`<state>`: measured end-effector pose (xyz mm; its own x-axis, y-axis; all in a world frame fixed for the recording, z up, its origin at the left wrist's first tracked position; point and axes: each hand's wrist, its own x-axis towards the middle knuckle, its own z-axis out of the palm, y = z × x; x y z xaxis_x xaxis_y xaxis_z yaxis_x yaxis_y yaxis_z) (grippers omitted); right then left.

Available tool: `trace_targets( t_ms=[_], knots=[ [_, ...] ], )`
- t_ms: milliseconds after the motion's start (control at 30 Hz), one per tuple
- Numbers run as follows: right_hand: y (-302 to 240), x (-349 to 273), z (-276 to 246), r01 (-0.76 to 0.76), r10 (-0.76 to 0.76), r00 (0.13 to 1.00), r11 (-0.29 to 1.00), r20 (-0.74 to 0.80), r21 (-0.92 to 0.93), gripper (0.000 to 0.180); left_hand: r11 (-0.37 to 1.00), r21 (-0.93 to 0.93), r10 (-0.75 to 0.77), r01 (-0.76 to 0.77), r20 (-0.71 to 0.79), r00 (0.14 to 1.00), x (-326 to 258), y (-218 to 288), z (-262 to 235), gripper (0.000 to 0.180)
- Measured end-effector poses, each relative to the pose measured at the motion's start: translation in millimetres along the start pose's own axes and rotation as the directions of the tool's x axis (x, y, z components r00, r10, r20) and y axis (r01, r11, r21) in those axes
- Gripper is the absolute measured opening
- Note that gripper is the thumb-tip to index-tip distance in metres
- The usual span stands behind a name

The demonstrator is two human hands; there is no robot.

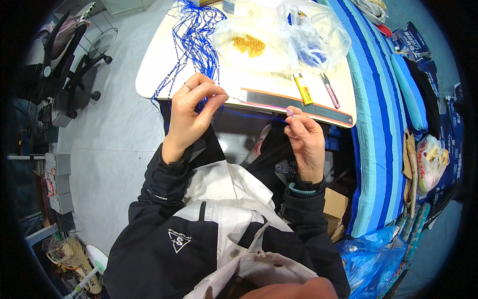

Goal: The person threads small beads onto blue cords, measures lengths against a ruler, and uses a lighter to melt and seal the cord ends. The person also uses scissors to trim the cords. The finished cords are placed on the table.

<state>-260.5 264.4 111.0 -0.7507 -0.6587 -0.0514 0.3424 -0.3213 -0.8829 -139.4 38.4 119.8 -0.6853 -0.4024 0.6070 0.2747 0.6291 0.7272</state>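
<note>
My left hand (pixel 191 112) pinches a blue thread (pixel 254 115) near the front edge of a white table (pixel 154 60). My right hand (pixel 304 137) pinches the other end of that thread, which runs taut between the two hands. A tangle of blue thread with small beads (pixel 191 40) lies on the table behind my left hand. A long ruler (pixel 298 103) rests along the table's front edge, just beyond both hands.
A clear bag of gold beads (pixel 249 46) and another plastic bag (pixel 313 35) sit on the table. A yellow lighter (pixel 302 88) and small pink snips (pixel 330 90) lie near the ruler. A blue striped mattress (pixel 383 109) lies right, an office chair (pixel 64 60) far left.
</note>
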Motion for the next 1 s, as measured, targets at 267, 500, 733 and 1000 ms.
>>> trace_targets(
  t_ms=[267,500,733,1000],
  knots=[
    [16,4,16,-0.196,0.124,0.975,0.872,0.187,0.448,0.016,0.98,-0.198,0.055,-0.021,0.17,0.984,-11,16,42,0.02],
    [21,2,22,-0.223,0.153,0.971,0.856,0.184,0.466,0.016,0.939,-0.344,0.028,-0.003,0.066,0.997,-19,19,69,0.016],
    [22,1,21,-0.258,0.174,0.964,0.798,0.203,0.544,0.015,0.971,-0.237,-0.022,0.029,0.03,0.999,-22,21,63,0.01],
    [22,-3,25,-0.064,0.063,0.998,0.978,0.012,0.201,0.019,0.968,-0.235,-0.088,0.092,0.027,0.996,-23,27,60,0.008]
  ],
)
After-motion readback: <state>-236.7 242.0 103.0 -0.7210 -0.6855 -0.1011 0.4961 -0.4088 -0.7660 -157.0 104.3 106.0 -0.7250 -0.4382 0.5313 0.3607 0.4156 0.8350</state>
